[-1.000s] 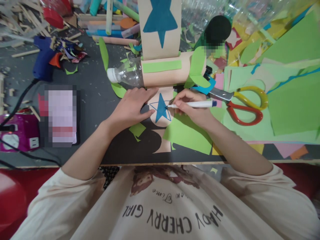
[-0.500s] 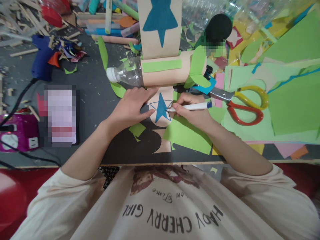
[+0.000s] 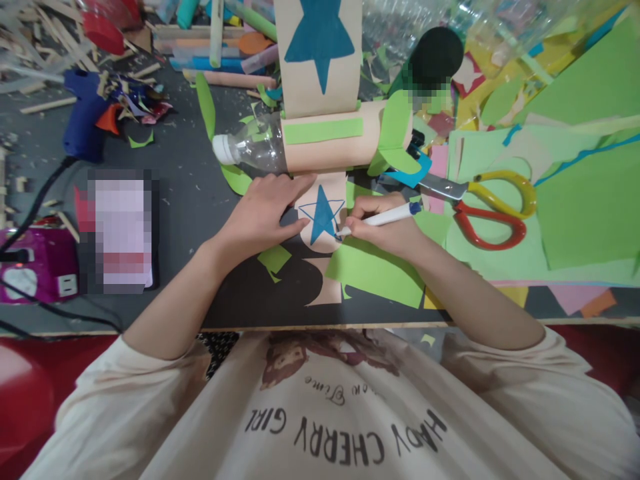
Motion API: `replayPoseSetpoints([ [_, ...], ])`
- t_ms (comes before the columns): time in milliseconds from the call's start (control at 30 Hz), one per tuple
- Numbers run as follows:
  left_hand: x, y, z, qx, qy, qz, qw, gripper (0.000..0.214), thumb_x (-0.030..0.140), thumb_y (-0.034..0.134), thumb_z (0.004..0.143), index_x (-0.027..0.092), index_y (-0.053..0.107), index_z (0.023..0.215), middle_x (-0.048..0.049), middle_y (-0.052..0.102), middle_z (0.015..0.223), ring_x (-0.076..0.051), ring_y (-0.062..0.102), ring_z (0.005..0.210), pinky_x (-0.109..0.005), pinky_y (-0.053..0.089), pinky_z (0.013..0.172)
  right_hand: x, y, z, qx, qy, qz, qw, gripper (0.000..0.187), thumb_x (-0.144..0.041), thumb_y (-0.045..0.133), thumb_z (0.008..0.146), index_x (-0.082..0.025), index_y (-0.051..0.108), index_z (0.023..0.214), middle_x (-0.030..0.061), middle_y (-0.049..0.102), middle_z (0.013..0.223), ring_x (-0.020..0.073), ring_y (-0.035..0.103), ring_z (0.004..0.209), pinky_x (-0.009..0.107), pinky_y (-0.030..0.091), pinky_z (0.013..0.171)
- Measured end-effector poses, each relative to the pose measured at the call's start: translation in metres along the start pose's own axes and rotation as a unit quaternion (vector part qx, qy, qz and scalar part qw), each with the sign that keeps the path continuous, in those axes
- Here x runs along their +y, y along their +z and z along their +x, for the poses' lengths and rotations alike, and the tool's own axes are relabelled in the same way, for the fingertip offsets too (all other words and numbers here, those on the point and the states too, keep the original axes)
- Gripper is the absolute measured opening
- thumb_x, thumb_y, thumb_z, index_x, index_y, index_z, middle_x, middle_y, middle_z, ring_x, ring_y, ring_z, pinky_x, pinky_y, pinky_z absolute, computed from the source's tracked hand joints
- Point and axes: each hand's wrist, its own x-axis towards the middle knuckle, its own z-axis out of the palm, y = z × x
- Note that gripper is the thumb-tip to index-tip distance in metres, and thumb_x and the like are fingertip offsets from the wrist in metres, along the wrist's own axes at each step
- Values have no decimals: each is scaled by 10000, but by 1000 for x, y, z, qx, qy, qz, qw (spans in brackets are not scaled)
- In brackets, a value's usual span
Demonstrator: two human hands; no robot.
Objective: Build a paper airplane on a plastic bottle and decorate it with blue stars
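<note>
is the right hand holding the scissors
No, the right hand grips a white marker, while the scissors lie apart from it on the green paper further right.

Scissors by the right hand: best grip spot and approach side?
The scissors lie flat on green paper, blades pointing left toward the right hand. Take the yellow and red handle loops from the right; they lie uncovered.

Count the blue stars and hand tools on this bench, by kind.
Blue stars: 2
Marker: 1, in the right hand
Scissors: 1
Glue gun: 1
Total: 5
</note>
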Motion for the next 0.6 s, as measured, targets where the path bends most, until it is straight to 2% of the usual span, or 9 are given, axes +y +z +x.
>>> replayPoseSetpoints([
  [233,0,0,0,1,0,3,1000,581,399,429,960,139,402,1480,-125,608,1106,-309,549,1059,-398,396,913,6,0,1,55,12,23,998,204,-239,604,764,-212,522,579,-14,611,550,110,520,497,245,378,486],
  [600,-1,0,0,3,-2,-2,1000,572,404,436,957,172,403,1479,-111,612,1104,-303,541,1053,-398,401,915,7,1,0,67,-8,-21,997,244,-265,599,790,-211,495,575,-36,542,520,97,449,489,243,327,486],
])
